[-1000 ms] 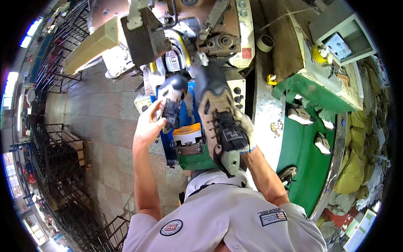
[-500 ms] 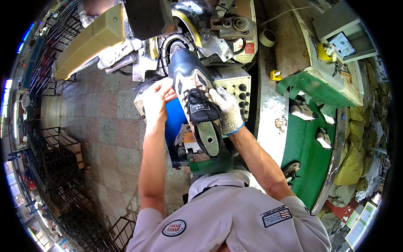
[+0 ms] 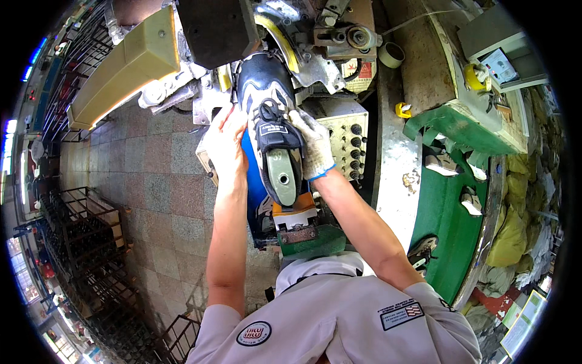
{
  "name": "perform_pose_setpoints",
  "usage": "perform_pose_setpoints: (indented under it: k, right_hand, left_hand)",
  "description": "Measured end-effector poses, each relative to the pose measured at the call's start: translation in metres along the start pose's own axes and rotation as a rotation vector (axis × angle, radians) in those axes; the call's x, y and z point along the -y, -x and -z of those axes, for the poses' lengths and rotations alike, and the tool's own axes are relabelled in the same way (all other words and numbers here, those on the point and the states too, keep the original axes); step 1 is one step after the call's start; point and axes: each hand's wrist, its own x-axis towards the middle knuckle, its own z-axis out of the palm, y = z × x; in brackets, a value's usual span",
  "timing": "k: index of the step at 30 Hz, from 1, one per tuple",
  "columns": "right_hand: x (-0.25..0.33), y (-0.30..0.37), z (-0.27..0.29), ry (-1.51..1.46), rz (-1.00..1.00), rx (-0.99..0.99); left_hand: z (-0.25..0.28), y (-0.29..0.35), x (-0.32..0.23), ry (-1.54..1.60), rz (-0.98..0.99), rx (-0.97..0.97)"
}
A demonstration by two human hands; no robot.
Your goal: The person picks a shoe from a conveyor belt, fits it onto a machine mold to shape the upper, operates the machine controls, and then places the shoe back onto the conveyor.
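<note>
A black, beige and grey shoe [image 3: 270, 115] with black laces sits on a green-grey shoe last [image 3: 280, 173], whose holed top faces up at the heel end. Its dark toe points away from me, in among the metal jaws of a machine [image 3: 297, 54]. My left hand [image 3: 229, 142], bare, lies along the shoe's left side with its fingers against it. On the other side my right hand [image 3: 314, 142], in a whitish knit glove with a blue cuff edge, grips the shoe near the laces. Together the hands hold the shoe between them; some fingertips are hidden.
A dark block [image 3: 218, 30] and a yellowish arm cover [image 3: 124, 70] overhang at the upper left. A panel with black knobs [image 3: 345, 142] stands right of the shoe. Several shoes lie on a green surface [image 3: 451, 206] at right. Dark racks [image 3: 91, 242] stand at left.
The shoe has turned straighter, its heel end swinging left, and its toe sits farther under the machine's jaws. My left hand has come flatter against its side; my right hand moved with it.
</note>
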Motion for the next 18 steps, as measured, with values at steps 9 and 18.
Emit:
perform_pose_setpoints:
  k: [9, 18]
  right_hand:
    - [-0.005, -0.013, 0.005, 0.117, 0.011, -0.058]
    - [-0.007, -0.015, 0.005, 0.150, -0.023, -0.114]
  left_hand:
    - [-0.003, 0.051, 0.038, 0.125, 0.398, 0.027]
    - [0.008, 0.041, 0.058, 0.100, 0.356, 0.159]
